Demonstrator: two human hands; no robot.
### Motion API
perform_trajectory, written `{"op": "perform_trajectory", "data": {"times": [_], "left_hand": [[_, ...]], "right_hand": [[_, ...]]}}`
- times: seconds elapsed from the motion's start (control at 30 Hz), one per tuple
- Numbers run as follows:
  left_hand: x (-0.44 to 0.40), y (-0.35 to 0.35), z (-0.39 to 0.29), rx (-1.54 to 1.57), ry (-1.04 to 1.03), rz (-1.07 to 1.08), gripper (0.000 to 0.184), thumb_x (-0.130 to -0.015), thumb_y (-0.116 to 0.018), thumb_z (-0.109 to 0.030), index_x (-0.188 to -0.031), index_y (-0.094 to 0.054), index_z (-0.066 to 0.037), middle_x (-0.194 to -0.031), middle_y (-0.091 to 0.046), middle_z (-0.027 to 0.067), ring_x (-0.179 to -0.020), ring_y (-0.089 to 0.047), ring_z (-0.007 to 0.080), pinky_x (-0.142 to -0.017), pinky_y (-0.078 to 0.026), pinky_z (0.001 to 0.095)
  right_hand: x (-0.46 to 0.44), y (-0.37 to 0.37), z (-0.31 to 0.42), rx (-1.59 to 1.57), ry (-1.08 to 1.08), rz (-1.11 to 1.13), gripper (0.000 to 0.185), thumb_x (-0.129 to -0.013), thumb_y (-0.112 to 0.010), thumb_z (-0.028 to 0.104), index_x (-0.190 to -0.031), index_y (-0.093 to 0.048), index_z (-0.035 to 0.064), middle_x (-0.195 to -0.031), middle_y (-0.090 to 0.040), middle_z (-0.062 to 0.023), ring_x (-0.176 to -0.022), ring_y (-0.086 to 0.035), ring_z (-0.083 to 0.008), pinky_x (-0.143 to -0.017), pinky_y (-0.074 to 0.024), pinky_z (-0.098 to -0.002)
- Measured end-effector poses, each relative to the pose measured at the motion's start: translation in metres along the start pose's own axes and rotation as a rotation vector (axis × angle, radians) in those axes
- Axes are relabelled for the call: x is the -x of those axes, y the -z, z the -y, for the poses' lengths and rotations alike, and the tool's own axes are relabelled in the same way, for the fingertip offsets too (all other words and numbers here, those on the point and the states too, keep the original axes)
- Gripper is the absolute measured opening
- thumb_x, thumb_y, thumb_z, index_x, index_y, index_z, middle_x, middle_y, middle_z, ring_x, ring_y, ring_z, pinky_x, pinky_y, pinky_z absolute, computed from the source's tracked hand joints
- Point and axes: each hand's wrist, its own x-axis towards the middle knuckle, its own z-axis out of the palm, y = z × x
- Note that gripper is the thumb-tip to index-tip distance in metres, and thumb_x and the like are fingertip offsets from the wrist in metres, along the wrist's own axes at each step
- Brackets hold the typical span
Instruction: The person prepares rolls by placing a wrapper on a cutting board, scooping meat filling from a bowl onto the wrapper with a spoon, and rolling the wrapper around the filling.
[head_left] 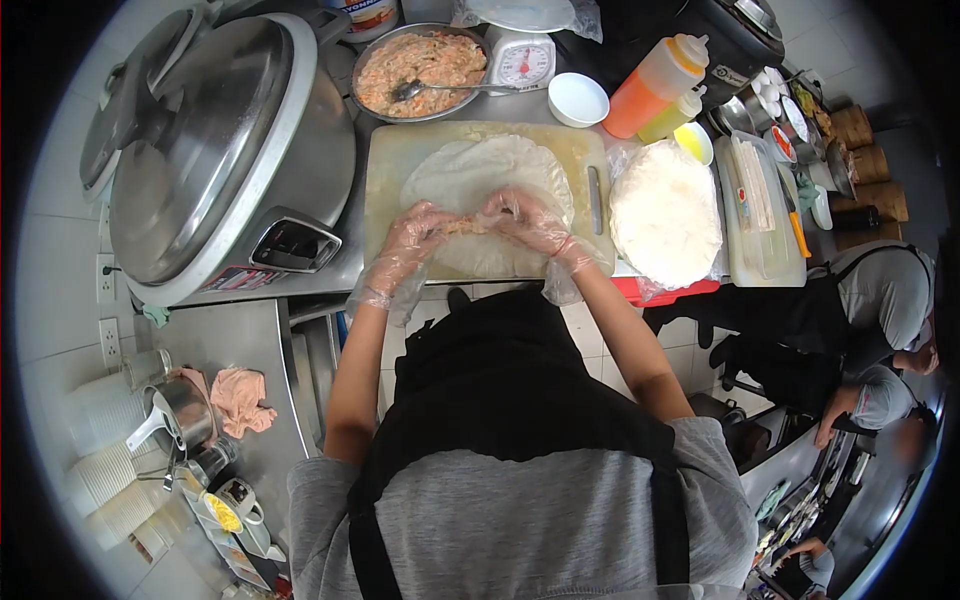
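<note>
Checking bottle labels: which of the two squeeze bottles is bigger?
The orange-filled bottle, the one nearer the empty white bowl. The other, the yellow-green bottle, is clearly shorter.

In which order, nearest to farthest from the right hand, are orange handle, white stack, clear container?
From the right hand:
1. White stack, right of the board
2. Clear container, beyond it
3. Orange handle, container's right side

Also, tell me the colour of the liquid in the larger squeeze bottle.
The liquid is orange, clearest in the head view.
</note>
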Motion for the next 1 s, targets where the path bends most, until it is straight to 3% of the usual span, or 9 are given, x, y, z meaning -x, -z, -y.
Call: {"op": "perform_trajectory", "data": {"times": [0.03,0.13,0.23,0.33,0.53,0.63,0.73,0.83,1.0], "left_hand": [[-0.001,0.000,-0.003,0.006,0.040,0.007,0.042,-0.068,-0.066,0.004,-0.109,-0.064,-0.008,-0.107,-0.056,0.0065,-0.099,-0.055,0.0220,-0.089,-0.044,0.0310],[-0.001,-0.001,-0.015,0.020,0.101,0.014,0.041,-0.069,-0.068,0.001,-0.108,-0.065,-0.008,-0.105,-0.055,0.0057,-0.098,-0.055,0.0210,-0.088,-0.044,0.0306],[-0.002,-0.003,-0.027,0.011,0.048,-0.030,0.039,-0.070,-0.071,-0.002,-0.109,-0.065,-0.008,-0.103,-0.054,0.0048,-0.097,-0.054,0.0189,-0.086,-0.044,0.0290],[-0.002,-0.016,-0.014,0.042,0.028,-0.088,0.040,-0.072,-0.073,-0.007,-0.110,-0.064,-0.008,-0.103,-0.053,0.0047,-0.096,-0.055,0.0189,-0.086,-0.044,0.0287],[-0.003,-0.020,-0.013,0.038,0.090,-0.107,0.042,-0.069,-0.075,-0.010,-0.109,-0.064,-0.009,-0.101,-0.052,0.0069,-0.098,-0.053,0.0237,-0.086,-0.045,0.0337],[-0.005,-0.024,-0.023,-0.090,-0.027,-0.179,0.041,-0.069,-0.074,-0.012,-0.108,-0.066,-0.011,-0.099,-0.051,0.0088,-0.100,-0.051,0.0264,-0.087,-0.043,0.0354],[-0.007,-0.032,-0.010,-0.176,-0.044,-0.187,0.040,-0.070,-0.073,-0.015,-0.109,-0.065,-0.013,-0.101,-0.050,0.0101,-0.101,-0.049,0.0287,-0.090,-0.041,0.0368],[-0.007,-0.030,0.000,-0.155,-0.038,-0.161,0.041,-0.071,-0.072,-0.017,-0.111,-0.065,-0.014,-0.102,-0.049,0.0098,-0.101,-0.049,0.0289,-0.090,-0.040,0.0369],[-0.007,-0.023,-0.014,-0.190,-0.059,-0.108,0.044,-0.071,-0.072,-0.016,-0.114,-0.063,-0.015,-0.100,-0.049,0.0087,-0.101,-0.048,0.0284,-0.091,-0.040,0.0364]], "right_hand": [[-0.001,0.000,0.010,-0.015,-0.061,-0.007,0.022,-0.070,-0.073,0.014,-0.090,-0.064,0.0081,-0.090,-0.061,-0.0077,-0.089,-0.057,-0.0261,-0.083,-0.0443,-0.0338],[-0.008,-0.009,0.012,0.446,0.174,0.047,0.026,-0.068,-0.074,0.016,-0.092,-0.064,0.0098,-0.090,-0.061,-0.0076,-0.090,-0.057,-0.0279,-0.084,-0.0441,-0.0364],[-0.013,-0.003,0.002,0.322,0.156,0.140,0.030,-0.066,-0.075,0.021,-0.094,-0.065,0.0123,-0.093,-0.059,-0.0069,-0.093,-0.056,-0.0283,-0.085,-0.0429,-0.0389],[-0.013,0.003,0.016,0.443,0.157,0.080,0.032,-0.065,-0.075,0.024,-0.092,-0.065,0.0127,-0.096,-0.058,-0.0070,-0.096,-0.054,-0.0279,-0.086,-0.0414,-0.0399],[-0.013,0.006,-0.012,0.471,0.346,0.099,0.035,-0.063,-0.076,0.026,-0.091,-0.064,0.0096,-0.097,-0.057,-0.0082,-0.093,-0.053,-0.0292,-0.085,-0.0414,-0.0381],[0.004,0.015,-0.006,0.610,0.339,0.010,0.038,-0.063,-0.076,0.027,-0.095,-0.064,0.0096,-0.101,-0.055,-0.0103,-0.097,-0.051,-0.0297,-0.088,-0.0398,-0.0395],[0.004,0.018,-0.016,0.616,0.185,0.224,0.048,-0.063,-0.077,0.030,-0.104,-0.063,0.0106,-0.108,-0.052,-0.0121,-0.104,-0.048,-0.0301,-0.092,-0.0368,-0.0422],[0.004,0.027,-0.007,0.542,0.285,0.096,0.054,-0.064,-0.075,0.029,-0.114,-0.061,0.0141,-0.112,-0.051,-0.0109,-0.104,-0.047,-0.0303,-0.093,-0.0359,-0.0422],[0.009,0.035,-0.015,0.692,0.158,0.216,0.053,-0.069,-0.072,0.025,-0.120,-0.059,0.0179,-0.113,-0.053,-0.0091,-0.105,-0.049,-0.0293,-0.092,-0.0373,-0.0383]]}}
